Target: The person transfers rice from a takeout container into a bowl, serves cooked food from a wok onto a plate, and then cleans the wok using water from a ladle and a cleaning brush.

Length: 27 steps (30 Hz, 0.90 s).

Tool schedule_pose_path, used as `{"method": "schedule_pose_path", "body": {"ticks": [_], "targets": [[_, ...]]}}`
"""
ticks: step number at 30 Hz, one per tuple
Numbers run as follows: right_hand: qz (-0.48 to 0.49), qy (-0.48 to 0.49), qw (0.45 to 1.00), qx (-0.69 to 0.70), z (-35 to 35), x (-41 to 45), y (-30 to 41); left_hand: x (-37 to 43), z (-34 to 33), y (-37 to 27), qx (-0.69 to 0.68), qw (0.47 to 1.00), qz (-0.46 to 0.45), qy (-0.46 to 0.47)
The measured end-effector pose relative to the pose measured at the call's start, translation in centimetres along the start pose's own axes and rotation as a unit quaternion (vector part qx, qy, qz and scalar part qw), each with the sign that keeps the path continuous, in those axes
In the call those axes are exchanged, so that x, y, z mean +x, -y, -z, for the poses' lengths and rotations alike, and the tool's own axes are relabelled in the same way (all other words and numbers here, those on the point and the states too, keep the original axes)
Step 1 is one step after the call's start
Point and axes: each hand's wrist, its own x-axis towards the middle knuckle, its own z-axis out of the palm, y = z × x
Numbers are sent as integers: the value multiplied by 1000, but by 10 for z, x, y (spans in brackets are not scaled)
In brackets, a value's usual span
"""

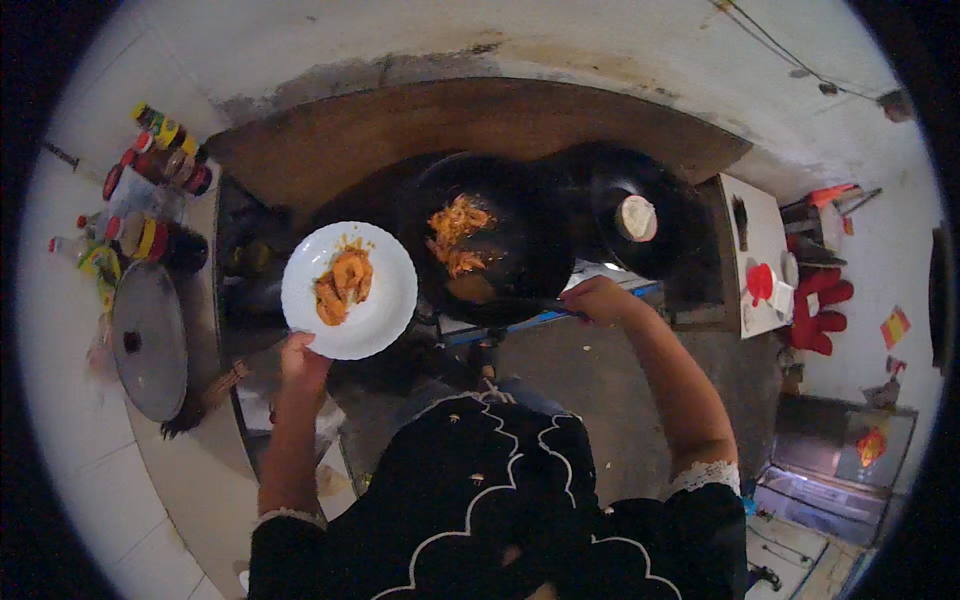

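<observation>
My left hand [304,360] grips the near rim of a white plate [382,300], which is held just left of a large dark wok [525,240]. Several orange-brown cooked pieces of food [345,285], perhaps shrimp, lie on the plate with some sauce. More orange food [459,229] lies in the left part of the wok. My right hand [600,300] is closed around the dark handle of a cooking spatula [517,304], whose head is in the wok's near left part, beside the food.
A second dark wok [667,217] with a pale round item [637,218] in it stands at the right. On the left counter are sauce bottles [142,236], a round grey lid [150,341] and a brush-like bundle [206,397]. A red ladle-like item [760,283] lies on the right counter.
</observation>
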Motion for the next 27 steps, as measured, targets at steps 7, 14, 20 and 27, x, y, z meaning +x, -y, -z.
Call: {"method": "schedule_pose_path", "body": {"ticks": [7,14,20,27], "targets": [[-238,28,846,476,-24,34,21,-31,-33,17,-89,994,-34,-50],[201,-19,939,-277,-4,-31,-32,-13,-3,32,-93,991,-37,-84],[-190,-119,966,-127,-110,13,-6,-20,-20,33,-106,990,-39,-86],[-154,-310,937,-51,-135,56,2,-37,-44,5,-67,992,-70,-85]]}}
